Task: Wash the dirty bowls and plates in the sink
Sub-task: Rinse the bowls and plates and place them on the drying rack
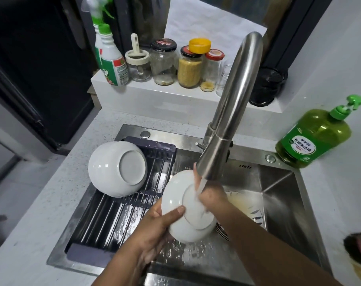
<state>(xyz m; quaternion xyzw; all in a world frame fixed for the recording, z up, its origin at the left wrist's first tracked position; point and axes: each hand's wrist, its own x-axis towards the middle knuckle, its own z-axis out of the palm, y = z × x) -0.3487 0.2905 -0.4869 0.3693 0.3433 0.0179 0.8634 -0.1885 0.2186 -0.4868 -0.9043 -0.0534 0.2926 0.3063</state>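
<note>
From the head camera, your left hand [154, 221] grips a white bowl [187, 207] over the steel sink [282, 182], thumb laid across its outer wall and the other fingers hidden behind it. The bowl is turned so that its foot ring faces you. Your right hand [213, 198] presses against the bowl's base just under the tap [233, 104], where a stream of water [199, 189] runs down over bowl and fingers; whether those fingers curl round anything, you cannot tell through the water.

A second white bowl [117, 169] lies tipped upside down on the dark drying rack [121, 211], which spans the left part of the sink. Beneath your right forearm, a dirty patterned plate [248, 205] sits in the basin with yellowish residue on it.

A green bottle of dish soap [313, 139] stands on the worktop [37, 219] at the sink's right rear corner. Jars [189, 67] and a spray bottle [111, 58] line the ledge behind.
</note>
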